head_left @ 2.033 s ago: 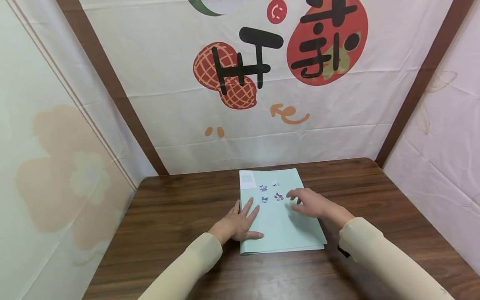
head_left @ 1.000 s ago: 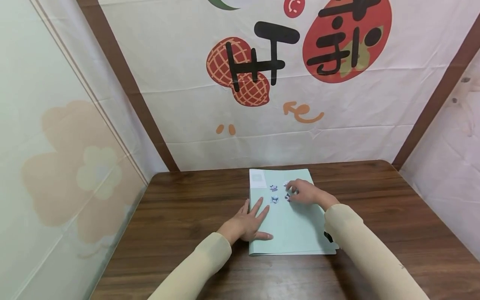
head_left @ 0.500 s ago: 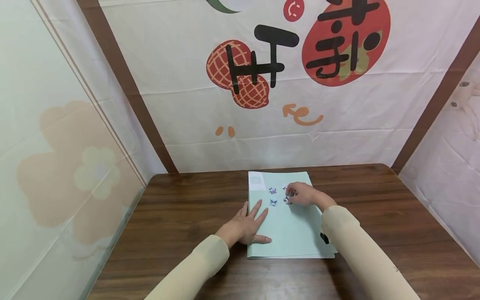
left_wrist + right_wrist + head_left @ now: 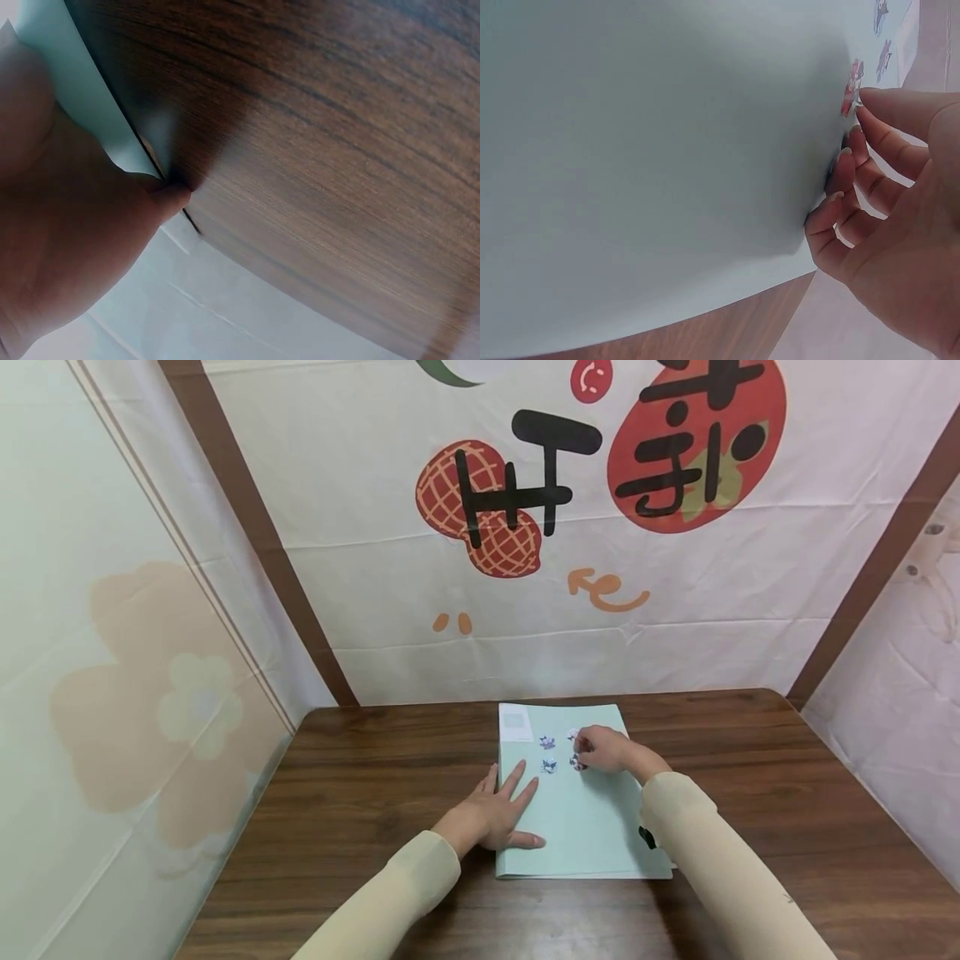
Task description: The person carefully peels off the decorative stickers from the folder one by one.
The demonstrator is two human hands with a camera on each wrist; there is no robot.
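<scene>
A pale green folder [image 4: 592, 827] lies on the wooden table, with several small cartoon stickers on its upper part. My left hand [image 4: 491, 814] rests on the folder's left side, fingers spread; in the left wrist view one finger reaches past the folder's edge. My right hand [image 4: 609, 749] is over the stickers with fingers curled. Up close in the right wrist view, its thumb and index finger pinch the edge of a red and purple sticker [image 4: 852, 88]. Two others, an upper left sticker [image 4: 547, 742] and a lower left sticker [image 4: 550, 766], lie flat beside it.
A white label [image 4: 514, 722] is in the folder's top left corner. The dark wooden table [image 4: 375, 793] extends around the folder. Behind it hangs a white printed curtain [image 4: 480, 660], with more fabric at both sides.
Over two seconds my right hand has moved left and slightly up to the stickers, and its fingers have closed together. My left hand has stayed on the folder. The head view has shifted slightly.
</scene>
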